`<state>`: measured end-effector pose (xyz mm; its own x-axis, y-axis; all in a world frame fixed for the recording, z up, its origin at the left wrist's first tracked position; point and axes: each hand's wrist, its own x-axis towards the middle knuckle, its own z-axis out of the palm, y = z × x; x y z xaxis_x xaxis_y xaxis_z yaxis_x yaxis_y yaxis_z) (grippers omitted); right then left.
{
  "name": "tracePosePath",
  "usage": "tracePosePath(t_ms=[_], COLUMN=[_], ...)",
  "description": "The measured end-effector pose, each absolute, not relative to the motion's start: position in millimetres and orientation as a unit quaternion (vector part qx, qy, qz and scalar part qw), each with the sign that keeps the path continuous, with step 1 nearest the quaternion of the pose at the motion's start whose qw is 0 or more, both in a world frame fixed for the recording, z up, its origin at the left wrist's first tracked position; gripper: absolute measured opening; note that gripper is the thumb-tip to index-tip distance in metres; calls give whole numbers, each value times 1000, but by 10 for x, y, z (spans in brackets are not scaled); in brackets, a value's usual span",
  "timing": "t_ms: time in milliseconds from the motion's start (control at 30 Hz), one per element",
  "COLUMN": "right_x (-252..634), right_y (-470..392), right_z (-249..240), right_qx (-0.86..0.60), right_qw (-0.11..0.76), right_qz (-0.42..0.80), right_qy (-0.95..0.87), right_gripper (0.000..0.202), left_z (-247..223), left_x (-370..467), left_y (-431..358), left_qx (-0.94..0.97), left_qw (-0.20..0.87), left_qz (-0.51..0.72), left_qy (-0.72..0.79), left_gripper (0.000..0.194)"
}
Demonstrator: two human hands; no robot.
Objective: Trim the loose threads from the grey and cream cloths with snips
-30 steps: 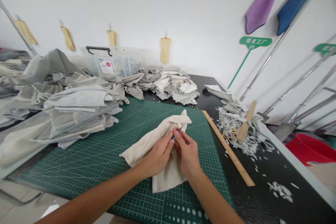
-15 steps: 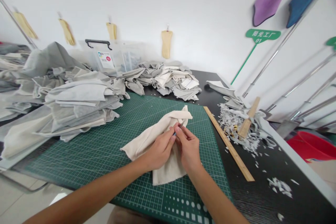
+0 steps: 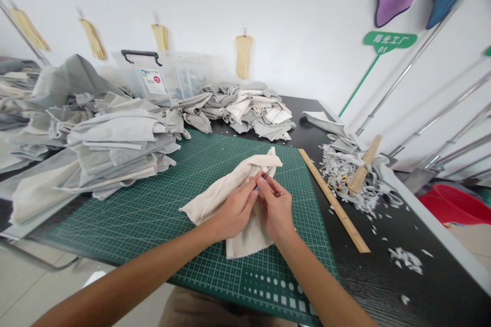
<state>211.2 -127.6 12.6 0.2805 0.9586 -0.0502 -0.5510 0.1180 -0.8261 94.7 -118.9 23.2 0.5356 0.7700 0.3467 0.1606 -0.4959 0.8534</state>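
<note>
A cream cloth (image 3: 226, 184), folded along its upper edge, lies bunched over a green cutting mat (image 3: 161, 214). My left hand (image 3: 238, 205) is closed, pinching the cloth near its upper right part. Right beside it, my right hand (image 3: 276, 204) is closed on a small tool (image 3: 267, 173) with a thin metal tip and a bit of blue at its lower end. The two hands meet at the fingertips, with the tool between them against the cloth. Fingers hide most of the tool, so its exact kind cannot be made out.
Stacked grey cloths (image 3: 123, 148) cover the left side, with another heap (image 3: 257, 112) at the back. A clear plastic box (image 3: 153, 79) stands behind. A wooden ruler (image 3: 333, 202) lies at the mat's right edge, near fabric scraps (image 3: 341, 173) and a wooden piece (image 3: 365, 163). A red bucket (image 3: 452, 204) stands beyond.
The view has shifted slightly, so the scene sits a little higher. Both hands keep their pinch on the cloth and tool; the tool's metal tip shows more now.
</note>
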Motion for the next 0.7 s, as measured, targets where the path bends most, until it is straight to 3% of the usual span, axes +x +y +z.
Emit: tracePosePath(t_ms=[700], right_x=[2106], right_y=[-1278], right_z=[111], right_qx=[-381], right_qw=[701], right_qz=[539], right_qy=[-270], right_gripper=[36], left_z=[207], left_x=[938], left_y=[-1171], left_qx=[799], left_qw=[360], left_qz=[385], left_qy=[290], left_gripper=[47])
